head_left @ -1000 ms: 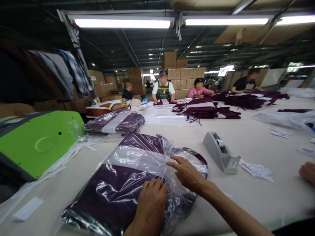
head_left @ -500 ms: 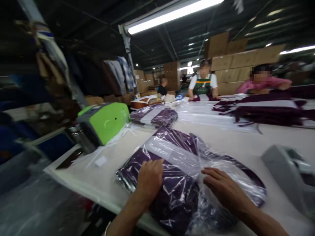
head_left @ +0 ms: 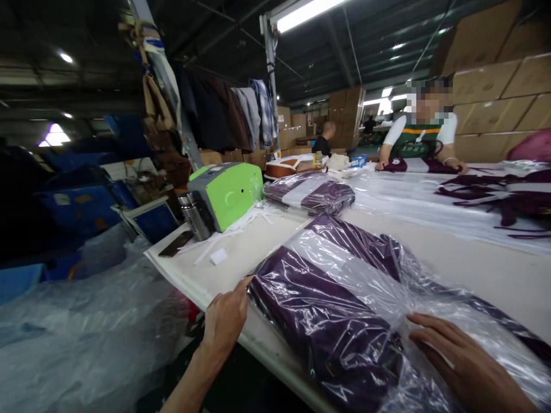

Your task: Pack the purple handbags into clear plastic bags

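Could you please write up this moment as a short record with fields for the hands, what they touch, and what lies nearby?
left hand: left hand at the near left corner of the bagged purple garment, fingers on the bag's edge
right hand: right hand flat on the clear bag, palm down
surface: pale table
behind the garment: a second bagged bundle
left of it: green machine, metal flask, dark phone
others: a person in a green apron at the far side
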A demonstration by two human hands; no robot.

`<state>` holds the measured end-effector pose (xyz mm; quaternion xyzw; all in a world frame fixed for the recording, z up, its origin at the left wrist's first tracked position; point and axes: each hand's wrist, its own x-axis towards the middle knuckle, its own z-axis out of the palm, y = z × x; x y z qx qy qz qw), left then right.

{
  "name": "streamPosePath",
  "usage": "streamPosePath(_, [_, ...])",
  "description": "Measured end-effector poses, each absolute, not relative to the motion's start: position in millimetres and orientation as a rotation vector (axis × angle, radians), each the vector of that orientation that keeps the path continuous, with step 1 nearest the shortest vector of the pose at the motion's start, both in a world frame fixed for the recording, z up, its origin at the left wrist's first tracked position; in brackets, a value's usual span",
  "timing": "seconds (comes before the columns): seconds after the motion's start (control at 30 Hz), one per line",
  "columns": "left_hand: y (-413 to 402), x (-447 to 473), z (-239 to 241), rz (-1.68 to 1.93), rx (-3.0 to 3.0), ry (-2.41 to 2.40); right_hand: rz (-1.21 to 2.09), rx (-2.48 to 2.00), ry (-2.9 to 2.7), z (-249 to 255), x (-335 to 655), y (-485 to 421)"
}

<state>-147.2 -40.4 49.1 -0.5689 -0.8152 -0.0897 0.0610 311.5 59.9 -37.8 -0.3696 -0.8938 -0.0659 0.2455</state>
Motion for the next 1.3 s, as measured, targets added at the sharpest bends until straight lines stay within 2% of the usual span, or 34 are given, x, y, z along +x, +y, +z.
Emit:
streamPosePath(0.1, [-42, -158, 40, -0.52, -1.706, -2.604, -0.177, -1.006, -2.461, -49, 318, 64])
streamPosePath(0.23, [-25, -173, 26, -1.039, -1.572, -2.764, -0.178, -1.022, -2.476, -55, 323, 67])
streamPosePath(0.37, [-5, -181, 22, -1.569, -1.679, -2.943, -0.181, -1.023, -2.472, -52, 322, 67])
streamPosePath(0.47, [1, -181, 31, -2.122, -1.635, -2.84, -0.199, -1.033, -2.446, -51, 319, 65])
streamPosePath(0.53, [5, -179, 42, -2.266, -1.592, -2.754, -0.196, -1.046, -2.426, -50, 317, 64])
streamPosePath(0.77, [20, -172, 77, -2.008, -1.804, -2.656, -0.117, -1.118, -2.353, -35, 305, 54])
streamPosePath(1.0, [31, -165, 85, -1.656, -1.831, -2.682, 0.114, -1.217, -2.264, -17, 291, 42])
streamPosePath(1.3, [38, -159, 94, -1.076, -1.783, -2.759, 0.201, -1.237, -2.248, -11, 290, 38])
